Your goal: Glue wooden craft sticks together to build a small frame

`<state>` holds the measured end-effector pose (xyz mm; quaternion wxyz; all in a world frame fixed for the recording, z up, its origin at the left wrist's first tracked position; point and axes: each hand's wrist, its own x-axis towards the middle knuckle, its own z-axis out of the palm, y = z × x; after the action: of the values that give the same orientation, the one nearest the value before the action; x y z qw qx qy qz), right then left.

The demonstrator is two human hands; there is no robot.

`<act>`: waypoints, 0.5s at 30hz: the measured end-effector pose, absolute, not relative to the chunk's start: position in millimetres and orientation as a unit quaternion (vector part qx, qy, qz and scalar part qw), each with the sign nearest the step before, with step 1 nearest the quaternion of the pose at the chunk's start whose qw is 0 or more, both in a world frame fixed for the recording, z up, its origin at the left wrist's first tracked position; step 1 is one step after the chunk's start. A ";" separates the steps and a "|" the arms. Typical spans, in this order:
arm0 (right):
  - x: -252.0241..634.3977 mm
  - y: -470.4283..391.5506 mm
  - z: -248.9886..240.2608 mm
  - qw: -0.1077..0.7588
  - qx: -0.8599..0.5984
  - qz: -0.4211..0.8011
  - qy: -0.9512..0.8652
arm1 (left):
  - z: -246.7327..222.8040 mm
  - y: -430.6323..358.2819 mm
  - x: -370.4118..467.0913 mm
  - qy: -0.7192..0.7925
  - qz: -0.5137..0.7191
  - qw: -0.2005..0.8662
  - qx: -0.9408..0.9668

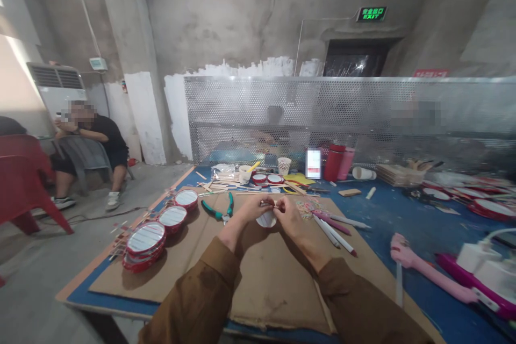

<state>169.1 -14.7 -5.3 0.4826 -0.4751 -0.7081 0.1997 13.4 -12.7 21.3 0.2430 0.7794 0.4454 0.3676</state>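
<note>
My left hand (257,209) and my right hand (288,216) meet over the middle of the cardboard sheet (274,279). Both have their fingers bent and pinched together at the upper edge of a white round piece (266,220). The fingertips cover that edge, so any finer part between them is hidden. Left of my hands lie green-handled pliers (223,213) with the handles spread. Red-rimmed, drum-like round pieces with white faces (145,237) stand in a row along the sheet's left side, thin wooden sticks beside them. To the right are several marker pens (327,230) and a heap of coloured rubber bands (306,209).
Paper cups (284,165), a lit phone (313,163) and a red bottle (334,162) stand at the back before a perforated metal screen (250,102). A pink glue gun (431,271) and a purple power strip (463,279) lie right. Another person (102,131) sits at far left.
</note>
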 end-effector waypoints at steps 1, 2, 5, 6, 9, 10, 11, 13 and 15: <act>169.6 -14.1 -5.6 0.482 -0.476 0.194 -0.709 | 21.8 -12.6 13.8 0.448 0.364 0.243 0.779; 170.1 -13.5 -5.9 0.481 -0.477 0.189 -0.711 | 22.3 -12.7 14.1 0.452 0.362 0.242 0.778; 171.3 -12.2 -5.7 0.480 -0.476 0.183 -0.714 | 23.4 -14.1 14.5 0.468 0.360 0.239 0.771; 171.5 -12.0 -5.4 0.477 -0.475 0.186 -0.716 | 23.6 -14.6 14.5 0.473 0.357 0.237 0.770; 172.2 -12.6 -3.5 0.465 -0.473 0.186 -0.725 | 23.3 -15.3 14.2 0.480 0.355 0.239 0.765; 172.4 -13.0 -2.7 0.461 -0.473 0.182 -0.729 | 22.8 -15.1 14.1 0.480 0.357 0.242 0.764; 172.7 -13.4 -1.9 0.456 -0.474 0.175 -0.733 | 22.1 -14.6 13.9 0.479 0.358 0.244 0.763; 173.1 -14.2 -0.4 0.445 -0.478 0.158 -0.740 | 20.4 -13.3 13.4 0.478 0.359 0.242 0.764; 173.4 -14.7 0.7 0.440 -0.479 0.144 -0.745 | 18.7 -11.8 12.9 0.478 0.358 0.233 0.768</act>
<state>173.4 -14.7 0.7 0.4404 -0.4794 -0.7453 0.1439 12.9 -11.8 18.7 0.2328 0.7677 0.4779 0.3580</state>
